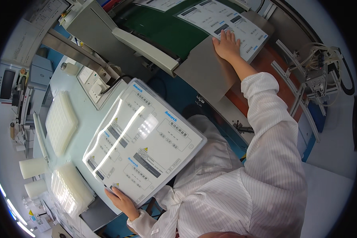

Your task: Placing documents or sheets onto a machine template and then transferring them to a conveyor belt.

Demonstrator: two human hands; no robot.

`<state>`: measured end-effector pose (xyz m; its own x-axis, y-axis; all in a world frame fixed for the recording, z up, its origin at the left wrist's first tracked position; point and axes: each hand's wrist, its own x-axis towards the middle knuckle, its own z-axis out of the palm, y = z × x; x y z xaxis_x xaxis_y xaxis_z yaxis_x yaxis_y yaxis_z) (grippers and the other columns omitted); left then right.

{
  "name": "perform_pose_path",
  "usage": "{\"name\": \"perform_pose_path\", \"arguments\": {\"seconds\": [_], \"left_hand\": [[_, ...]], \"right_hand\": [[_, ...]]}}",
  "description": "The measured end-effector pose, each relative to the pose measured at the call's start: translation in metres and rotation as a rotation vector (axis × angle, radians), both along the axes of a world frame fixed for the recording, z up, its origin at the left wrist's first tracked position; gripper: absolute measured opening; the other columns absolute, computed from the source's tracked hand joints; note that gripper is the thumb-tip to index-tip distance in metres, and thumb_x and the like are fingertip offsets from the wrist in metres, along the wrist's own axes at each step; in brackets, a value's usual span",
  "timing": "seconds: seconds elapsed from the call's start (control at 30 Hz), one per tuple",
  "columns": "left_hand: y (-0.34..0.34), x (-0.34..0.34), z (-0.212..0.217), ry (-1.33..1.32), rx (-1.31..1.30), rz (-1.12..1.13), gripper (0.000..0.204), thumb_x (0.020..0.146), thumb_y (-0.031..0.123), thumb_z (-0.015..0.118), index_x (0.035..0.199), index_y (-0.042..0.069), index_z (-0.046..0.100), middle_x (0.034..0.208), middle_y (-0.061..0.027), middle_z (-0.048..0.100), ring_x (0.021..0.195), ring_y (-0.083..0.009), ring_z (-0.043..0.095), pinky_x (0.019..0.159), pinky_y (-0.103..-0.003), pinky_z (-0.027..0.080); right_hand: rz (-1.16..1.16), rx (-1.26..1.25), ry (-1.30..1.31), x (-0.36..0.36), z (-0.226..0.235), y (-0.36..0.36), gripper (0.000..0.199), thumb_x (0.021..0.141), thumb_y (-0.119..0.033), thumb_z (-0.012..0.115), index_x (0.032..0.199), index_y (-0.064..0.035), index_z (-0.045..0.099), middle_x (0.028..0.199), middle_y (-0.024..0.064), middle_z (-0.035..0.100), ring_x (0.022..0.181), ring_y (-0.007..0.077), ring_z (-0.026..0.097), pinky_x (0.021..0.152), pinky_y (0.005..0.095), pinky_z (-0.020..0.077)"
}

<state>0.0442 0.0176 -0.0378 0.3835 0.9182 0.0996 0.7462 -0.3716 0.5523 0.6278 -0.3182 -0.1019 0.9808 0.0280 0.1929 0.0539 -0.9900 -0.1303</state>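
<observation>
A stack of glossy printed label sheets [146, 131], white with black diagrams and blue headings, lies tilted across the table edge and my lap. My left hand [123, 203] grips its near left corner, the thumb side on top and the rest partly hidden by the sheets. At the upper right, my right hand [227, 45] lies palm down, fingers spread, on another printed sheet [206, 18]. That sheet rests partly on a green conveyor belt [158, 29] and partly on the grey metal plate [206, 65] at its end.
Stacks of clear plastic sheets [61, 123] and wrapped ones [71, 190] lie on the pale table [73, 144], with white rolls [33, 168] at its left edge. A power socket box [95, 89] stands by the conveyor's beige rail [146, 51]. Metal fixtures with tubing [321, 75] are at right.
</observation>
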Motion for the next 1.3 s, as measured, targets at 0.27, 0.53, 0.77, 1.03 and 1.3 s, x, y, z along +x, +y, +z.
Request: {"name": "perform_pose_path", "arguments": {"seconds": [0.27,0.53,0.77,1.03,1.3], "left_hand": [[-0.004,0.007,0.006,-0.073,-0.06,-0.004,0.059,0.103,0.035,0.044,0.14,-0.01,0.036,0.141,-0.0278,0.044,0.129,-0.0375,0.045,0.108,-0.036,0.033],[-0.002,0.004,0.002,-0.118,0.034,-0.064,0.054,0.102,0.029,0.047,0.139,-0.01,0.038,0.136,-0.0277,0.049,0.125,-0.0372,0.049,0.106,-0.037,0.036],[-0.003,0.006,0.006,-0.114,0.037,-0.086,0.055,0.099,0.025,0.051,0.138,-0.011,0.037,0.134,-0.0311,0.048,0.123,-0.0432,0.049,0.103,-0.041,0.039],[-0.003,-0.009,0.011,-0.282,0.154,-0.103,0.048,0.099,0.023,0.05,0.137,-0.005,0.042,0.133,-0.0247,0.049,0.126,-0.0391,0.043,0.106,-0.042,0.034],[0.002,-0.032,0.033,-0.819,-0.305,0.019,0.044,0.102,0.033,0.042,0.102,-0.001,0.069,0.121,-0.0139,0.06,0.116,-0.0275,0.051,0.104,-0.037,0.034]], "right_hand": [[0.185,0.054,0.073,-0.116,0.01,-0.014,0.074,0.098,-0.053,0.034,0.152,-0.0057,0.019,0.159,0.0178,0.016,0.148,0.0335,0.011,0.117,0.0533,0.0066],[0.558,0.046,0.387,-0.194,0.062,-0.052,0.103,0.079,-0.046,0.071,0.154,-0.0057,0.012,0.158,0.0246,0.01,0.148,0.0381,0.003,0.117,0.0503,0.0082],[0.435,0.195,0.174,-0.188,0.064,-0.029,0.053,0.087,0.008,0.047,0.139,0.0005,0.043,0.135,0.0269,0.051,0.126,0.0401,0.05,0.104,0.0432,0.0407],[1.215,0.448,-0.143,-0.297,0.133,0.063,0.039,0.09,0.009,0.042,0.126,0.0047,0.056,0.124,0.0222,0.061,0.117,0.0385,0.058,0.099,0.0404,0.046],[1.726,0.123,-0.09,-0.342,0.118,0.085,0.036,0.082,0.002,0.057,0.114,-0.0092,0.068,0.127,0.0143,0.061,0.12,0.0359,0.056,0.102,0.0525,0.0433]]}}
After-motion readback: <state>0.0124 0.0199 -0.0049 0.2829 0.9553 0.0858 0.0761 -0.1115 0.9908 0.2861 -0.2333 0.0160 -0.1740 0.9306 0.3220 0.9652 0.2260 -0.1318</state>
